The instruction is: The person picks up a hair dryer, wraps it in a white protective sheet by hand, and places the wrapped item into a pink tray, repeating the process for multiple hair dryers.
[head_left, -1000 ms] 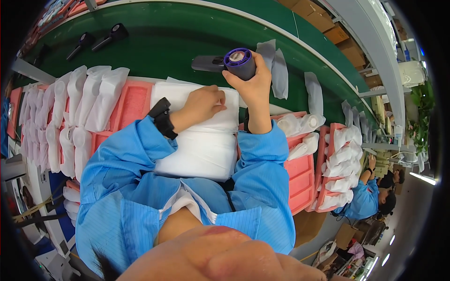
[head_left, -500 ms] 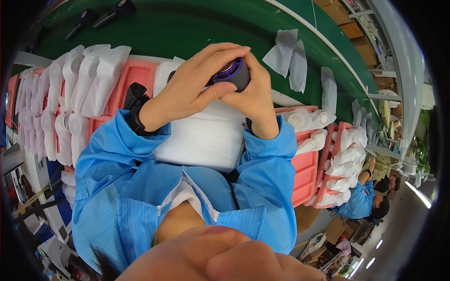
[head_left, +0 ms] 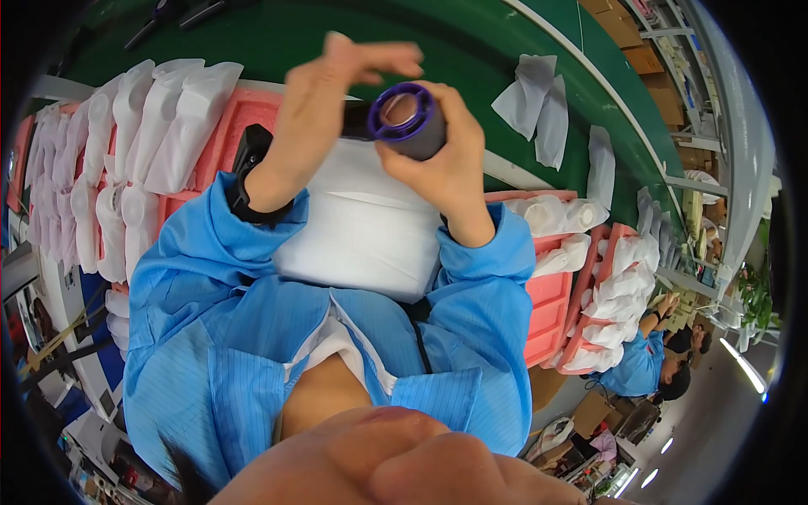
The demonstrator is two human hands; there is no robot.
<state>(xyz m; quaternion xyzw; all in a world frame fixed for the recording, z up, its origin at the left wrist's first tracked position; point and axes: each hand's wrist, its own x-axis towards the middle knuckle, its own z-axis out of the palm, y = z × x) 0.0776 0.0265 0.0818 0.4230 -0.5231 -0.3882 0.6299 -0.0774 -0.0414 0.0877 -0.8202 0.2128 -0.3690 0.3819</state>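
Observation:
A dark grey cylindrical appliance part (head_left: 427, 140) with a purple ringed end is tilted toward me. Round its far and right side curl the fingers and thumb of my right hand (head_left: 454, 164), closed on it. My left hand (head_left: 313, 118) is lifted off to the left, slightly blurred, its fingers stretched out beyond the ring and holding nothing. Below both hands lies a smooth white wrapped pad (head_left: 362, 231), close to my body. Behind my left wrist a dark shape shows, partly hidden, and I cannot tell whether it joins the part.
Pink trays (head_left: 244, 122) to the left hold rows of white-wrapped items (head_left: 194, 126). More pink trays (head_left: 551, 307) with wrapped pieces stand at right. Translucent sleeves (head_left: 526, 97) lie on the green surface (head_left: 454, 42). Dark handled devices (head_left: 164, 13) lie far left. A co-worker (head_left: 640, 362) sits farther right.
My left hand has let go of the cylindrical part and moved up and left, its fingers straightening. The right hand keeps its hold, and the purple ringed end now shows fully.

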